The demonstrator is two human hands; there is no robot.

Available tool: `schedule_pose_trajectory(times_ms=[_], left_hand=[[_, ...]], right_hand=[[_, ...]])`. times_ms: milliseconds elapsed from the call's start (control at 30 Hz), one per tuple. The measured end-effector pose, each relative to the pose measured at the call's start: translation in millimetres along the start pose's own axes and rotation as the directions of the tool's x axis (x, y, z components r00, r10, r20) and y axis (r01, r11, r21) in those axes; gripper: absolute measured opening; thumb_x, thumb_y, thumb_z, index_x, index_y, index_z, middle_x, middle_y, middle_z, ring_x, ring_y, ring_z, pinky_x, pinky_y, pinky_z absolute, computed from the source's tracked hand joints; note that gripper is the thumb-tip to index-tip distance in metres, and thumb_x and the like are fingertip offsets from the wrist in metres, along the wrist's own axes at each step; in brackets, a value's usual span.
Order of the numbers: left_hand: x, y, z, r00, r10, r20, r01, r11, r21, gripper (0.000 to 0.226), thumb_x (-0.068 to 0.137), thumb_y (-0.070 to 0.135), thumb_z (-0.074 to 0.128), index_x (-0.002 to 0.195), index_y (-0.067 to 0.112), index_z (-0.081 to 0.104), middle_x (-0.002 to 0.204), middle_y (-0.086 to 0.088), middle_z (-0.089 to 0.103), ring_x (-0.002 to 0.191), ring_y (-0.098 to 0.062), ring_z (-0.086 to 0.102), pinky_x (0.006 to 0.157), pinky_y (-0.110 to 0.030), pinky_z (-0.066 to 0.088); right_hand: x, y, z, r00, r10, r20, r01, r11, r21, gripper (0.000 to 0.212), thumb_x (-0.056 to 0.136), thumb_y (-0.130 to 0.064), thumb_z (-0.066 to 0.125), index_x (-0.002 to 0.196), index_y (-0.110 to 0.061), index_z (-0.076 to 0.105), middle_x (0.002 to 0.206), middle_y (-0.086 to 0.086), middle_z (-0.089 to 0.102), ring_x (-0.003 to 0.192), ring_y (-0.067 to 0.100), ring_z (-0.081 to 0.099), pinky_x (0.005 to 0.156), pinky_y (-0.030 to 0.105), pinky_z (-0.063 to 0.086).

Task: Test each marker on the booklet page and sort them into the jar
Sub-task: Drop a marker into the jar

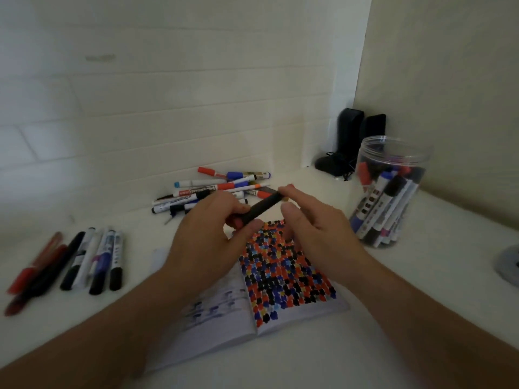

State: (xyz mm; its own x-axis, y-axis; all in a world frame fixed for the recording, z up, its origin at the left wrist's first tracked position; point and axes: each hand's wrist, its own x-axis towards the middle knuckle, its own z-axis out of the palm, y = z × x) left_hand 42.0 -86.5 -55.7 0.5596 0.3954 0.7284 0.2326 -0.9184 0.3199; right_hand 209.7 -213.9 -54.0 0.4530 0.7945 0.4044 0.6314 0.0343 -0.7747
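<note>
A black marker (259, 208) is held slanted above the open booklet (280, 279), whose right page is covered with coloured test marks. My left hand (205, 240) grips the marker's lower end. My right hand (314, 220) pinches its upper end with the fingertips. A clear plastic jar (389, 192) stands open at the right with several markers upright in it. A loose pile of markers (216, 189) lies behind my hands near the wall.
A row of several markers (75, 262) lies at the left on the white desk (365, 346). Two black speakers (354, 136) stand in the back corner beside the wall. A grey round object (508, 262) sits at the right edge.
</note>
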Motion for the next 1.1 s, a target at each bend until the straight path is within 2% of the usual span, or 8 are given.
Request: schedule_pose_trajectory(times_ms=[133, 267, 367, 500, 633, 833, 1000, 1100], left_hand=[[-7.3, 5.7, 3.0, 0.947, 0.304, 0.098, -0.307, 0.952, 0.009, 0.028, 0.088, 0.048, 0.068, 0.101, 0.024, 0.062, 0.089, 0.008, 0.064, 0.077, -0.006, 0.053, 0.064, -0.023, 0.045], [-6.4, 2.3, 3.3, 0.874, 0.408, 0.264, -0.404, 0.912, -0.072, 0.028, 0.090, 0.041, 0.075, 0.115, 0.029, 0.070, 0.114, 0.013, 0.071, 0.098, -0.009, 0.062, 0.082, -0.026, 0.050], [-6.0, -0.6, -4.1, 0.974, 0.097, 0.206, -0.066, 0.986, -0.150, 0.007, 0.096, 0.043, 0.066, 0.099, 0.039, 0.062, 0.090, 0.019, 0.069, 0.085, -0.001, 0.061, 0.072, -0.022, 0.048], [-9.6, -10.5, -6.3, 0.916, -0.274, 0.292, 0.379, 0.829, -0.412, 0.031, 0.091, 0.060, 0.049, 0.116, 0.042, 0.050, 0.092, 0.019, 0.072, 0.085, 0.000, 0.067, 0.073, -0.022, 0.047], [-13.7, -17.3, 3.5, 0.907, -0.231, 0.353, 0.353, 0.875, -0.333, 0.007, 0.098, 0.039, 0.064, 0.105, 0.040, 0.064, 0.091, 0.023, 0.070, 0.085, 0.000, 0.066, 0.074, -0.018, 0.048], [-17.6, -22.0, 5.8, 0.921, -0.169, 0.351, 0.275, 0.920, -0.280, 0.015, 0.092, 0.029, 0.074, 0.105, 0.035, 0.071, 0.086, 0.021, 0.072, 0.084, 0.001, 0.068, 0.072, -0.011, 0.050], [-19.7, -24.2, 5.2, 0.938, -0.125, 0.322, 0.219, 0.937, -0.272, 0.017, 0.090, 0.025, 0.076, 0.106, 0.032, 0.073, 0.084, 0.018, 0.072, 0.077, -0.001, 0.066, 0.068, -0.012, 0.050], [-21.4, -22.6, 4.8, 0.939, -0.103, 0.328, 0.203, 0.936, -0.287, 0.015, 0.090, 0.023, 0.076, 0.104, 0.028, 0.073, 0.082, 0.018, 0.071, 0.072, 0.005, 0.063, 0.066, -0.009, 0.046]], right_hand=[[-3.6, -16.2, 2.6, 0.982, 0.113, 0.154, -0.175, 0.853, 0.492, 0.038, 0.104, -0.026, 0.057, 0.140, -0.036, 0.059, 0.111, 0.001, 0.078, 0.100, 0.023, 0.075, 0.083, 0.043, 0.063], [-4.9, -20.4, 0.2, 0.977, 0.140, 0.160, -0.206, 0.809, 0.550, 0.036, 0.097, -0.005, 0.066, 0.128, -0.023, 0.063, 0.101, 0.011, 0.079, 0.095, 0.032, 0.076, 0.077, 0.044, 0.064], [-4.2, -11.8, -4.3, 0.987, 0.104, 0.123, -0.136, 0.944, 0.300, 0.037, 0.099, -0.011, 0.066, 0.130, -0.031, 0.059, 0.099, 0.003, 0.078, 0.090, 0.025, 0.076, 0.081, 0.045, 0.064], [-5.6, -2.9, -8.2, 0.979, -0.040, 0.201, 0.117, 0.914, -0.388, 0.042, 0.101, -0.028, 0.064, 0.138, -0.046, 0.055, 0.117, -0.019, 0.071, 0.098, 0.003, 0.065, 0.093, 0.031, 0.054], [-4.6, 0.9, -0.3, 0.964, -0.036, 0.262, 0.169, 0.846, -0.506, 0.030, 0.102, -0.026, 0.059, 0.129, -0.038, 0.063, 0.113, -0.015, 0.070, 0.097, 0.004, 0.058, 0.085, 0.022, 0.045], [-7.4, 3.1, 7.2, 0.943, -0.060, 0.327, 0.242, 0.796, -0.555, 0.024, 0.100, -0.050, 0.049, 0.113, -0.037, 0.065, 0.088, -0.016, 0.062, 0.079, 0.003, 0.054, 0.069, 0.023, 0.042], [-8.2, 3.6, 13.9, 0.920, -0.071, 0.386, 0.318, 0.712, -0.627, 0.035, 0.108, -0.047, 0.040, 0.134, -0.031, 0.058, 0.117, -0.010, 0.062, 0.101, 0.011, 0.057, 0.084, 0.025, 0.042], [-11.6, 3.5, 15.3, 0.915, -0.114, 0.387, 0.356, 0.679, -0.642, 0.036, 0.106, -0.051, 0.037, 0.126, -0.032, 0.060, 0.110, -0.009, 0.064, 0.094, 0.012, 0.059, 0.076, 0.028, 0.045]])
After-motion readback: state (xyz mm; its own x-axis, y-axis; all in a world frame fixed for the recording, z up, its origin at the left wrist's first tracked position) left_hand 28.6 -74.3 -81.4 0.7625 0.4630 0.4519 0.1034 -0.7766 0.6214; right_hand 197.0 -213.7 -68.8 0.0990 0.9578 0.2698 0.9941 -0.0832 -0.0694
